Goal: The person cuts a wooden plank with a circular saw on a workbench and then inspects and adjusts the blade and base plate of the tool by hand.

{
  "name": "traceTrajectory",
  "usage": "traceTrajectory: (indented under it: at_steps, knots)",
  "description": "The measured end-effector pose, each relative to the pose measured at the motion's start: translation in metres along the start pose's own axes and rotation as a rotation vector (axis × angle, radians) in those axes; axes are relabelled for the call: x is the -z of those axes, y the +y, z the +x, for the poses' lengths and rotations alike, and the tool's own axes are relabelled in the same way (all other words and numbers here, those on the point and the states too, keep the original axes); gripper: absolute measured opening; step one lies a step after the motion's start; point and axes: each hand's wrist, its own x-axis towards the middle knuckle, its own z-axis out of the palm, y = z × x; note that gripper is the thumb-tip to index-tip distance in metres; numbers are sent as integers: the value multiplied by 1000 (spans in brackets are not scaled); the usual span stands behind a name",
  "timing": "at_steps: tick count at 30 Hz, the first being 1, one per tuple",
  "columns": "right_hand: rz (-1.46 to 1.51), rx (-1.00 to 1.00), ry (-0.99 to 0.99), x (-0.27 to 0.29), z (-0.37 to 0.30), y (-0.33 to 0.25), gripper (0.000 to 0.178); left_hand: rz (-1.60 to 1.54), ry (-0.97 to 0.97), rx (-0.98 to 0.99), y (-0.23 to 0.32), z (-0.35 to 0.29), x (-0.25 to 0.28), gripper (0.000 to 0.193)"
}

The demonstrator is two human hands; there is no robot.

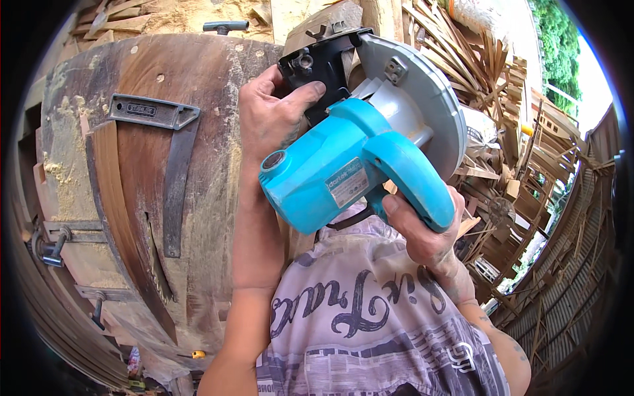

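A turquoise circular saw with a grey blade guard is held up in front of my body, tilted, beside the workbench. My right hand is wrapped round its rear handle. At the far side, my left hand grips the black base plate, thumb on top and fingers underneath. The saw's blade is mostly hidden by the guard. On the bench to the left lies a bevel-like square with a grey stock and a dark metal blade. Next to it is a curved strip of wood.
The worn wooden workbench carries sawdust and has metal clamps along its left edge. A small yellow object sits near its front. Scrap wood is heaped at the right, beside a corrugated wall.
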Motion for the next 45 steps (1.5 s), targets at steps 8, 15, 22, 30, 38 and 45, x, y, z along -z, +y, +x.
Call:
traceTrajectory:
  at_steps: [8,15,22,30,38,45]
  knots:
    - [81,-109,14,0,1,-4,23,47,5,-14,1,0,2,22]
    - [-24,13,-7,2,4,0,23,100,7,-34,1,0,3,22]
    - [-35,39,-16,3,6,0,23,71,7,-17,-2,1,4,22]
    - [2,-4,-14,2,5,-2,21,29,17,-19,-3,0,3,22]
    - [91,-118,-14,2,5,-6,20,19,25,-14,0,-1,2,22]
    - [104,-167,0,1,3,-7,21,21,13,-13,1,0,3,22]
